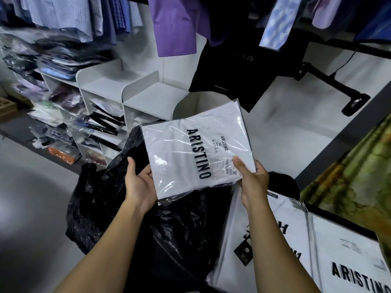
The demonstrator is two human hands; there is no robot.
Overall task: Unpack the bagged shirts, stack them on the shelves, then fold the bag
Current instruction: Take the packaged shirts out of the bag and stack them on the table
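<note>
The right hand's (252, 182) fingers are pinching the near right corner of a packaged white shirt (196, 149): the thumb (240, 166) is pressing down on the printed label (225, 167) while the other fingers are reaching underneath, out of sight. The left hand (140, 183) is cupping the near left corner from below. Its thumb is standing clear of the wrap, and its other fingers are hidden under the package, so it cannot be told whether they are curling or lying flat. The shirt is being held in the air between both hands, tilted, sealed in clear film with "ARISTINO" printed in dark letters along its left side. Directly beneath it, a crumpled black plastic bag (169, 233) is spreading open on the floor. Just right of the bag, more packaged white shirts (275, 233) are lying flat, the nearest one to the corner showing the same brand name. Beyond the held shirt, white cubby shelves (135, 87) are standing against the wall, with wrapped garments filling the lower compartments and piling up at the left end (53, 60). Above, a purple shirt (175, 28) and a black T-shirt (232, 68) are hanging among other garments on rails.
</note>
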